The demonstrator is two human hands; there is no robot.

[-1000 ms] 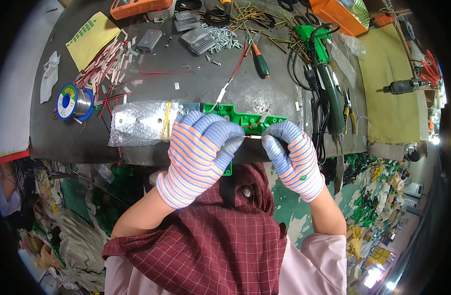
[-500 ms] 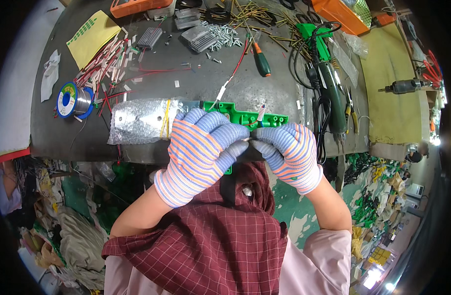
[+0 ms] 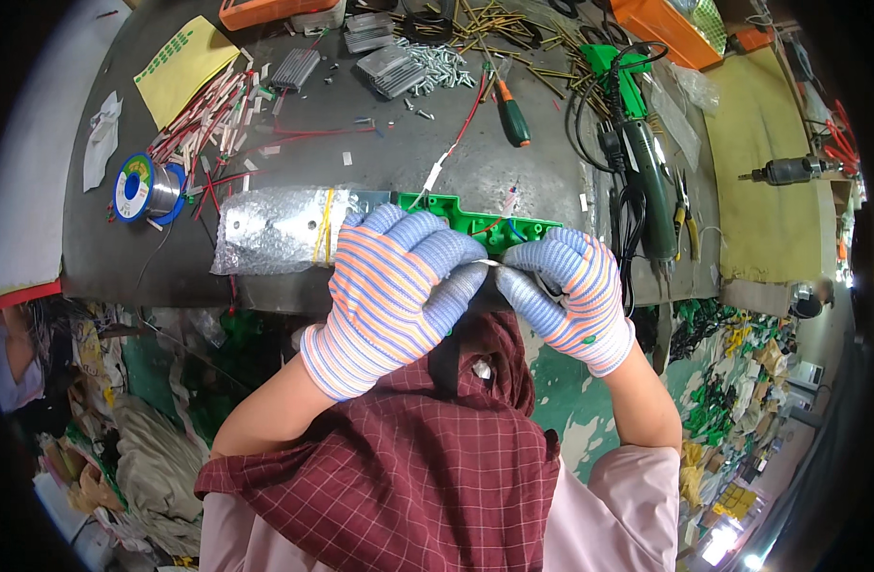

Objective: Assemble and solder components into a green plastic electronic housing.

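Observation:
Both hands wear striped knit gloves and meet just in front of a green plastic housing (image 3: 480, 221). Thumb and fingers of my left hand (image 3: 389, 286) pinch one end of a short, thin white wire-like piece (image 3: 490, 262). My right hand (image 3: 575, 296) is closed at its other end; its exact kind is too small to tell. Red and blue wires (image 3: 511, 225) show in the housing beside my right fingers. A flat metal blade in bubble wrap (image 3: 280, 234), banded with yellow, extends left from the housing. My left fingers cover part of the join.
A solder spool (image 3: 146, 188) and a pile of red-and-white wire pieces (image 3: 208, 114) lie left. Beyond the housing are a screwdriver (image 3: 513, 114), screws (image 3: 442, 69) and metal heat sinks (image 3: 389, 71). At right lie a dark green corded tool (image 3: 650, 191) and yellow-handled pliers (image 3: 686, 224).
My fingertips have drawn slightly apart and my right hand has shifted a little right. More of the white piece and of the red and blue wires shows now.

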